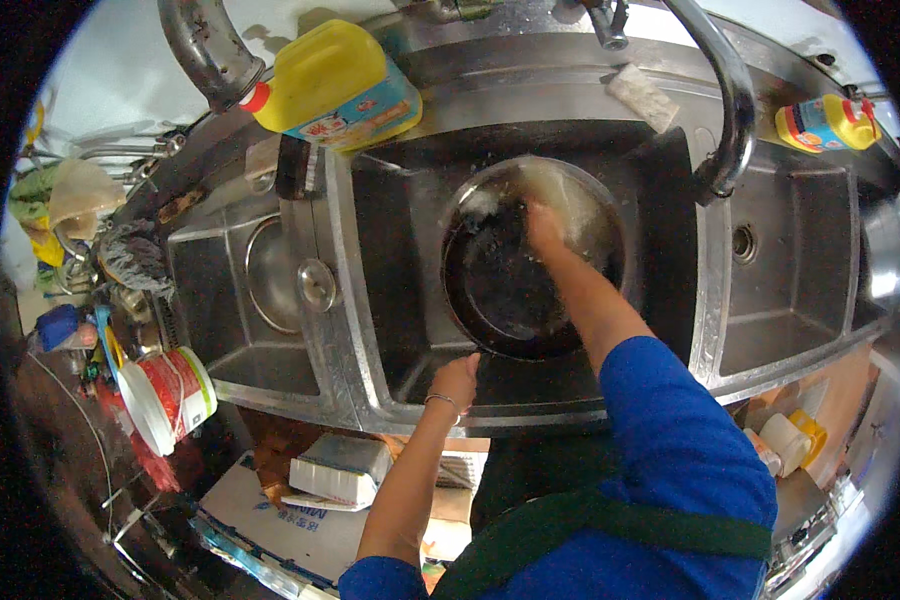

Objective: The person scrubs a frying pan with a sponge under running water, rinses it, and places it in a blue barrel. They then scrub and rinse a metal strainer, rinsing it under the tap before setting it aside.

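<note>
A large round metal pan, dark inside with a shinier upper wall, sits in the middle sink basin. At the pan's front rim, my left hand is closed with its thumb against the edge; a thin bracelet circles the wrist. My right hand reaches inside the pan towards its far wall and is strongly blurred. A pale yellowish blur lies around its fingers, and whether it is a scrubbing pad or a reflection cannot be made out. Wet dark patches mark the pan's bottom.
A yellow detergent jug stands at the back left, a smaller yellow bottle at the back right. A faucet spout curves over the right divider. A sponge and brush lie on ledges; a bucket is left.
</note>
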### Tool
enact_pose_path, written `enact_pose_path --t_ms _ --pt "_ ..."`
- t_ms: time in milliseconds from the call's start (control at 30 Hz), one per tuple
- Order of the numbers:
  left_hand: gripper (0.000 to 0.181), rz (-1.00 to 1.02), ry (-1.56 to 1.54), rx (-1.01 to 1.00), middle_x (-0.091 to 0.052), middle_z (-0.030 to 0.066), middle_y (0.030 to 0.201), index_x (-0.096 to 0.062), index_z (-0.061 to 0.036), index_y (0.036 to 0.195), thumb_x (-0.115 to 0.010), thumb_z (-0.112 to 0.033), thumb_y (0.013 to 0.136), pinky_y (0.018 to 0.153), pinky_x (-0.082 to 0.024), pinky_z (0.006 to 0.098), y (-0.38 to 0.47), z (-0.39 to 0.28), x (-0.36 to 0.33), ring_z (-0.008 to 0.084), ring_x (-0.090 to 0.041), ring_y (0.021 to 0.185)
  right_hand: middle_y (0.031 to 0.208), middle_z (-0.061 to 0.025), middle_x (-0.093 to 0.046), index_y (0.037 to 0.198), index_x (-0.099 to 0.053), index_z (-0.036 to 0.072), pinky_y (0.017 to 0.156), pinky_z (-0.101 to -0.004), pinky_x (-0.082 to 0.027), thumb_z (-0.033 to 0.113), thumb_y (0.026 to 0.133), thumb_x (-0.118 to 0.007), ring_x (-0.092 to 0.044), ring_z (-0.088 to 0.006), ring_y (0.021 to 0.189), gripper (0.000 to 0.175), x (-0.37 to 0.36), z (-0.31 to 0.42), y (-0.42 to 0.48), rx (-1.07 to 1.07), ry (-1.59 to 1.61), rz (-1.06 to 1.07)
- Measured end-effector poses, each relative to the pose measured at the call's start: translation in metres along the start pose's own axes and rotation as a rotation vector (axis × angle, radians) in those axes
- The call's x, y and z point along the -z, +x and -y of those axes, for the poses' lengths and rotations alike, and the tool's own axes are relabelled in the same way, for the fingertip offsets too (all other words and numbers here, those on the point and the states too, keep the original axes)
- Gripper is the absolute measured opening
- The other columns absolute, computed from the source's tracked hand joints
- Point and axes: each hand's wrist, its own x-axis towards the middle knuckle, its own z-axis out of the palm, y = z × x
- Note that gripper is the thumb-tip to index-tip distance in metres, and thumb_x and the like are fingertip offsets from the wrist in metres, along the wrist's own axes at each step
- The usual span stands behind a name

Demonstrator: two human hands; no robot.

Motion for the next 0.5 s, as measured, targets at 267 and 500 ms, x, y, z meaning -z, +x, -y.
enact_pose_path --t_ms 267,500 --pt "0.054 0.060 -0.096 0.130 -0.062 0.0222 0.081 -0.062 0.0017 0.080 -0.027 -0.037 0.095 0.077 -0.045 0.0443 0.004 0.003 -0.001 0.0377 -0.059 0.079 0.095 -0.0138 -0.060 0.100 -0.059 0.010 0.074 -0.0427 -0.048 0.012 0.080 -0.050 -0.058 -0.0339 0.090 0.022 0.082 -0.065 -0.082 0.287 -0.463 0.327" --pt "0.052 -0.059 0.060 -0.056 -0.061 0.0190 0.074 -0.059 0.0000 0.079 -0.028 -0.038 0.094 0.071 -0.046 0.0452 0.010 0.011 -0.006 0.0405 -0.057 0.068 0.106 -0.0158 -0.055 0.103 -0.060 0.007 0.084 -0.0393 -0.044 0.004 0.077 -0.051 -0.053 -0.0322 0.099 0.027 0.015 0.009 -0.161 0.544 -0.105 0.413"
